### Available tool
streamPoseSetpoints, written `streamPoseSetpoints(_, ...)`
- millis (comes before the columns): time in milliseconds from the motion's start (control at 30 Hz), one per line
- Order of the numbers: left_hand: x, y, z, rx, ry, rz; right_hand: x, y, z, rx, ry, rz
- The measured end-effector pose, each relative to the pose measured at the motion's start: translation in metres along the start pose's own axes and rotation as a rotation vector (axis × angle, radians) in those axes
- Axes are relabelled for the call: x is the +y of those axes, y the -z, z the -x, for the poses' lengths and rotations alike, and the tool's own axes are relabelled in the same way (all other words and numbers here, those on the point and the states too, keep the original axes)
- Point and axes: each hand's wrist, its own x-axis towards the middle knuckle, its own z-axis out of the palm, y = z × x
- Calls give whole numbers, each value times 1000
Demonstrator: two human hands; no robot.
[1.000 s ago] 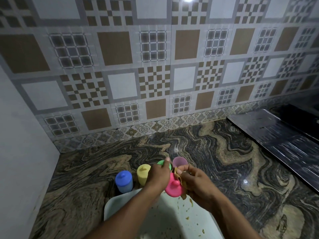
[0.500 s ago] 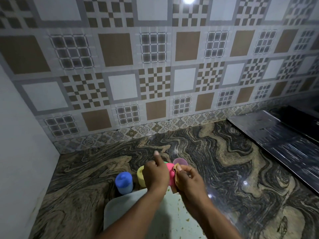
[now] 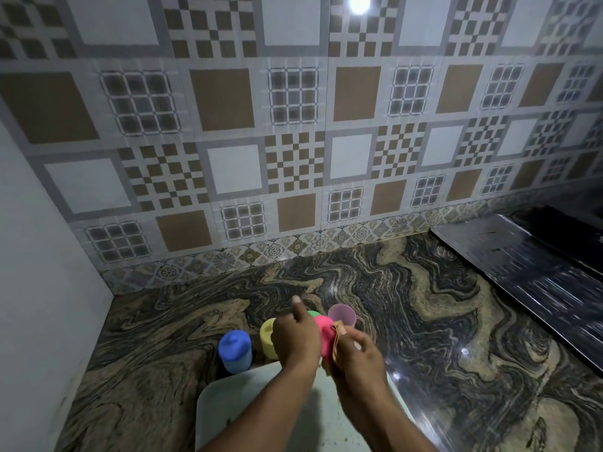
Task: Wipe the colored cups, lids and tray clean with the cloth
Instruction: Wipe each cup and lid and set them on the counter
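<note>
My left hand (image 3: 295, 337) grips a pink cup (image 3: 324, 334) above the far end of the white tray (image 3: 228, 406), its forefinger sticking up. My right hand (image 3: 357, 357) presses a small tan cloth (image 3: 336, 340) against the pink cup's right side. A blue lidded cup (image 3: 235, 350) and a yellow lidded cup (image 3: 267, 337) stand on the counter just beyond the tray. A green cup (image 3: 314, 313) peeks out behind my left hand. An open purple cup (image 3: 342, 316) stands behind the pink one.
The marbled stone counter (image 3: 440, 321) runs back to a tiled wall (image 3: 293, 141). A plain white wall (image 3: 42, 272) closes the left side. A dark ribbed slab (image 3: 538, 275) lies at the right. Specks of dirt dot the tray near my arms.
The pink cup has been lifted and turned in my left hand, and my right hand with the cloth has slid round its right side. The other cups have stayed put.
</note>
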Motion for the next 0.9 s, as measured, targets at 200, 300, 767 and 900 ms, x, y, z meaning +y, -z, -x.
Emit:
streamPoseSetpoints(200, -18, 5, -18, -582, 258, 87, -35, 20, -6, -188, -117, 257)
streamPoseSetpoints(300, -2, 4, -17, -393, 14, -55, -41, 14, -7, -249, -58, 285)
streamPoseSetpoints(767, -5, 0, -11, -335, 65, 162, -43, 11, -9, -225, -46, 281)
streamPoseSetpoints(900, -4, -5, 3, -26, 113, 265, 1, -6, -3, 40, 49, 110)
